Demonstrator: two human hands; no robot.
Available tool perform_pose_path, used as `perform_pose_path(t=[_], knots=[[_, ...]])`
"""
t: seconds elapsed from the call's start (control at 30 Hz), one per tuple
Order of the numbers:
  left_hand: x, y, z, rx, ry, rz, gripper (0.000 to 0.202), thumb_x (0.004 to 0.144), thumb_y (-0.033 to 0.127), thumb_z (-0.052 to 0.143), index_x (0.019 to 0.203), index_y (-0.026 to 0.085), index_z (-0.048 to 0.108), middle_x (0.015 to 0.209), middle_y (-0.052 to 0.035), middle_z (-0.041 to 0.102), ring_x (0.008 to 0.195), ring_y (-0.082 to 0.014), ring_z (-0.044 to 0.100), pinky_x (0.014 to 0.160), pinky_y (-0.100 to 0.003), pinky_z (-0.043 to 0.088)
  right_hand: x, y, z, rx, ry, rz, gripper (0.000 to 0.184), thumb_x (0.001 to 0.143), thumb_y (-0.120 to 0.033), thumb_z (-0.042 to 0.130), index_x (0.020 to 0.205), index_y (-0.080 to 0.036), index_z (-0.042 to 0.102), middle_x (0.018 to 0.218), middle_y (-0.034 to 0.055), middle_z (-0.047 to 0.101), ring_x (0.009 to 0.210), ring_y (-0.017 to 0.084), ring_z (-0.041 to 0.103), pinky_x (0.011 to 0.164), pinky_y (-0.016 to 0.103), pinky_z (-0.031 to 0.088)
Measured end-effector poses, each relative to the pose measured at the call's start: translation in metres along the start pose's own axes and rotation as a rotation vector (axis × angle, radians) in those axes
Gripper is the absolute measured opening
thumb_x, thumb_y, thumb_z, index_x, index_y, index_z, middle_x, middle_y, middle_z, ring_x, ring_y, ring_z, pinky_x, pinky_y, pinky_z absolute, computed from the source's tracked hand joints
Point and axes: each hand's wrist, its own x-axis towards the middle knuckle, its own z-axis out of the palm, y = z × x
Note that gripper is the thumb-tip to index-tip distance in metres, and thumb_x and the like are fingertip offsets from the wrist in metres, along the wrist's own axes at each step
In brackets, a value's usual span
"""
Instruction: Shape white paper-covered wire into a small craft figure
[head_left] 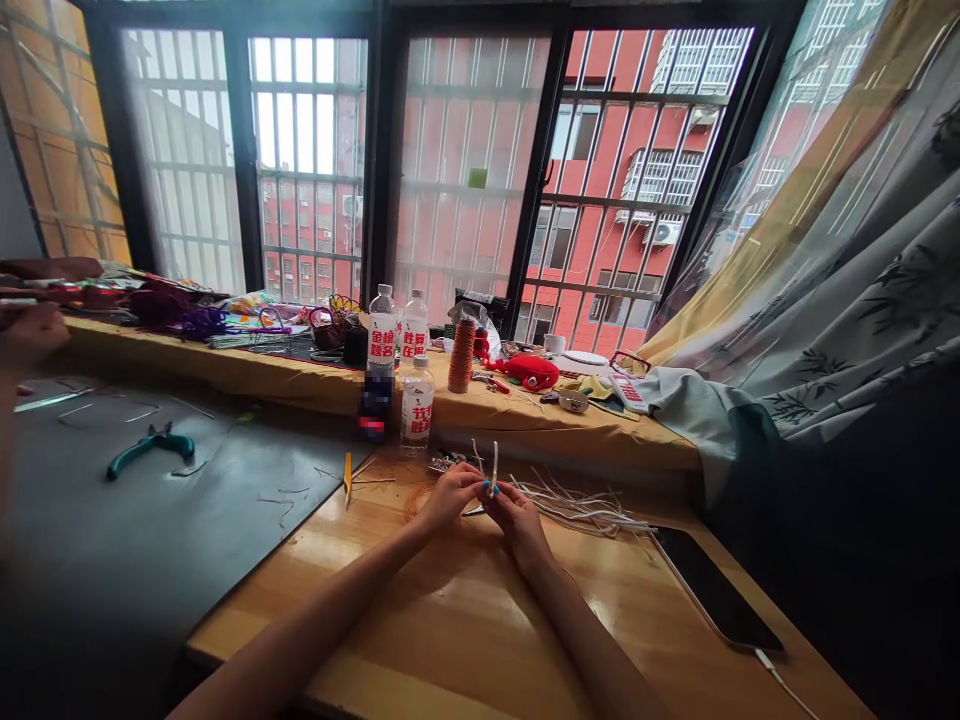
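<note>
My left hand (452, 496) and my right hand (518, 515) meet above the wooden table, their fingertips pinched together. Between them is a thin white strip (495, 462), bent so that its ends point upward. Its lower part is hidden by my fingers. To the right of my right hand lies a loose bunch of long white strips (585, 510). A coil of thin copper-coloured wire (417, 500) rests by my left hand. Behind my hands is a small heap of shiny bits (454, 461), too small to name.
Yellow tweezers (348, 477) and clear bottles (416, 410) stand or lie ahead on the left. A brown thread spool (462, 356) and red plush toy (531, 372) sit on the sill. A tablet (716, 588) lies right. Teal pliers (152, 449) and another person's hand (34, 335) are left.
</note>
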Motion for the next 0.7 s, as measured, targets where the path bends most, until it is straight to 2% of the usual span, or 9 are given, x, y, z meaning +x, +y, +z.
perform_pose_path(t=[0.13, 0.33, 0.5, 0.7], knots=[[-0.001, -0.002, 0.003, 0.022, -0.014, -0.001, 0.021, 0.073, 0.030, 0.051, 0.068, 0.015, 0.064, 0.079, -0.0051, 0.054, 0.080, -0.0160, 0.050, 0.076, -0.027, 0.038, 0.001, 0.003, -0.002, 0.008, -0.011, -0.001, 0.033, 0.043, -0.027, 0.076, 0.071, -0.016, 0.061, 0.067, 0.0012, 0.066, 0.064, 0.014, 0.061, 0.068, 0.026, 0.047], [-0.001, -0.011, 0.005, 0.020, 0.045, -0.026, 0.015, 0.071, 0.024, 0.051, 0.078, 0.013, 0.058, 0.076, -0.0036, 0.055, 0.073, -0.0144, 0.051, 0.068, -0.025, 0.039, 0.000, 0.004, -0.001, -0.035, -0.019, 0.007, 0.033, 0.046, -0.030, 0.074, 0.073, -0.016, 0.062, 0.069, 0.0023, 0.066, 0.067, 0.017, 0.062, 0.071, 0.030, 0.047], [-0.002, -0.010, 0.004, 0.054, 0.039, -0.040, 0.009, 0.069, 0.021, 0.053, 0.072, 0.013, 0.055, 0.072, -0.0019, 0.053, 0.069, -0.0136, 0.050, 0.064, -0.024, 0.039, -0.001, 0.006, 0.001, -0.119, -0.053, 0.001, 0.031, 0.047, -0.032, 0.074, 0.070, -0.016, 0.062, 0.069, 0.0022, 0.066, 0.068, 0.018, 0.062, 0.076, 0.034, 0.045], [-0.004, -0.004, 0.005, 0.110, 0.035, -0.019, 0.006, 0.069, 0.019, 0.051, 0.067, 0.014, 0.053, 0.070, -0.0014, 0.050, 0.068, -0.0131, 0.048, 0.063, -0.023, 0.037, -0.002, 0.008, 0.001, -0.250, -0.048, -0.061, 0.028, 0.048, -0.034, 0.072, 0.067, -0.015, 0.062, 0.065, 0.0017, 0.064, 0.064, 0.020, 0.062, 0.073, 0.037, 0.046]])
